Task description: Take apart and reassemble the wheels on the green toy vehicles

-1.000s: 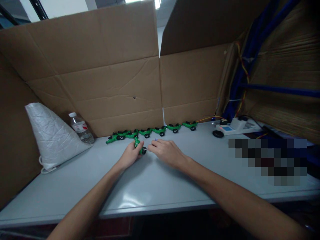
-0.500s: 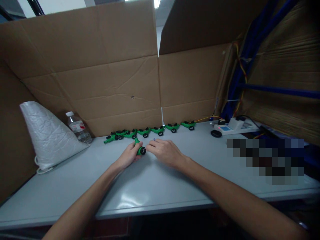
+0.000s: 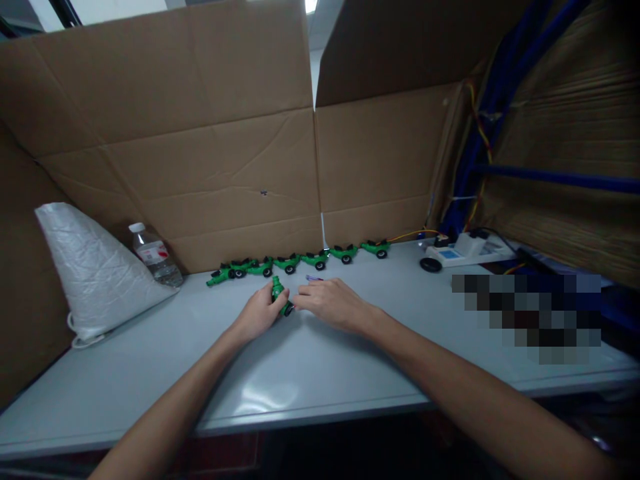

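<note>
My left hand (image 3: 260, 312) is closed round a small green toy car (image 3: 280, 295) with black wheels, held just above the grey table (image 3: 310, 373). My right hand (image 3: 333, 303) lies beside it, its fingertips pinched at the car's wheel end; what they hold, if anything, is too small to make out. Behind both hands, a row of several matching green toy cars (image 3: 300, 259) stands along the foot of the cardboard wall.
Cardboard sheets (image 3: 200, 147) wall the table at the back and left. A white woven bag (image 3: 87, 263) and a water bottle (image 3: 151, 256) stand at the back left. A white device with wires (image 3: 457, 252) and a black wheel (image 3: 428, 265) sit at the back right.
The green car in my left hand has tipped more upright and my right fingertips have closed in on its wheel end. The view has shifted slightly.
</note>
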`<action>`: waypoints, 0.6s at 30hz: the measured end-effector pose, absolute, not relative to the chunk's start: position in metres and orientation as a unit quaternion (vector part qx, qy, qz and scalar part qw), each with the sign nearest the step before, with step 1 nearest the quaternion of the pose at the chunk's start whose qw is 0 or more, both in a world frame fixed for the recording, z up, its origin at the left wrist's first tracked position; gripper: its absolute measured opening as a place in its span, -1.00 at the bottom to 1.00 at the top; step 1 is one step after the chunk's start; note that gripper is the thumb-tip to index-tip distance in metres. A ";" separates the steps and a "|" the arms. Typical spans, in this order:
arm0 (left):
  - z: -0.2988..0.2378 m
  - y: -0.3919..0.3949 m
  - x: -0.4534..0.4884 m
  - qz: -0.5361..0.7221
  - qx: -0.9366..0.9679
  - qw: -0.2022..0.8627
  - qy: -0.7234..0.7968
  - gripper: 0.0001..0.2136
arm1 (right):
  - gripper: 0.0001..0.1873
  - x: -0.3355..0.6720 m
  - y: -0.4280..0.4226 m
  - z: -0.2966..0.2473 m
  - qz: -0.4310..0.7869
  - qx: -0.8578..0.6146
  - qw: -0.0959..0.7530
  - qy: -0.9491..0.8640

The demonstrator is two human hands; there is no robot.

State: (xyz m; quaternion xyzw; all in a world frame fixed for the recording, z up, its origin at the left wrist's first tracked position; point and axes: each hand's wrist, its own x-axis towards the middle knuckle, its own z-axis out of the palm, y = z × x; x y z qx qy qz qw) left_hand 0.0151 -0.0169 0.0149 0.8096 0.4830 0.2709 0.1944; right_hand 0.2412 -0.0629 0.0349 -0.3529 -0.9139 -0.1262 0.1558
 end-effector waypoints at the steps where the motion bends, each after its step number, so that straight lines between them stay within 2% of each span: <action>1: 0.015 -0.017 0.016 0.272 0.809 0.189 0.485 -0.65 | -0.84 0.241 -0.063 0.034 -0.128 -0.353 0.156 -0.913; 7: 0.022 -0.023 0.017 0.282 0.805 0.150 0.500 -0.69 | -0.84 0.237 -0.062 0.031 -0.135 -0.364 0.159 -0.908; 14: 0.023 -0.027 0.020 0.221 0.824 0.081 0.516 -0.70 | -0.88 0.239 -0.059 0.030 -0.165 -0.352 0.148 -0.909; 18: 0.019 -0.026 0.020 0.211 0.829 0.079 0.511 -0.68 | -0.89 0.239 -0.060 0.030 -0.177 -0.352 0.135 -0.909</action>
